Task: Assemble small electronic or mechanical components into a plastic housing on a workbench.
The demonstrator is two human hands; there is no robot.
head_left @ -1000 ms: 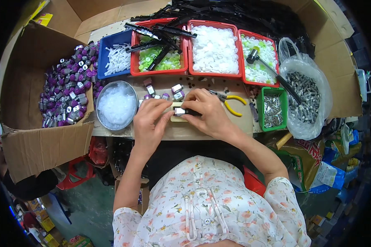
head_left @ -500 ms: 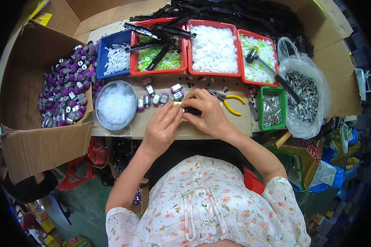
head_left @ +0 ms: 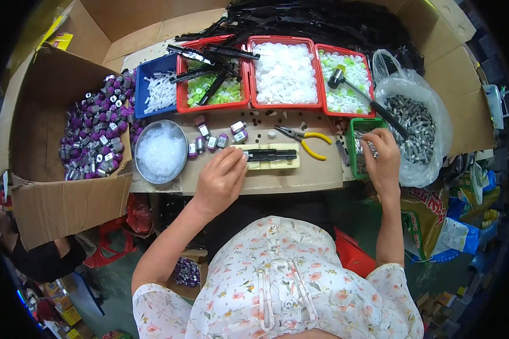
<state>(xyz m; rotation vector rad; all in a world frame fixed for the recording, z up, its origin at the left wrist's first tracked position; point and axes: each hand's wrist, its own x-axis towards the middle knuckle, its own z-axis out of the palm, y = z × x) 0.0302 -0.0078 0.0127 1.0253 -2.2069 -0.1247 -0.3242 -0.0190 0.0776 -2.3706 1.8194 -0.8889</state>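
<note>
A cream block lies on the cardboard work surface with a black strip-shaped part set along its top. My left hand is closed on the block's left end, its fingertips beside the black part and a small white bit showing by them. Over the small green bin of thin metal pins, my right hand dips in with bent, pinched fingertips; whatever is between them is hidden. Pliers with yellow handles lie between block and bin. Several purple-and-grey knob-like pieces stand beyond my left hand.
A metal bowl of clear-white material stands left, beside a carton of purple-grey pieces. Blue and red bins line the back. A hammer lies across the right bin toward a plastic bag of metal pieces.
My right hand has left the block and moved right to the green bin. The black part on the block is now uncovered. My left hand stays at the block's left end.
</note>
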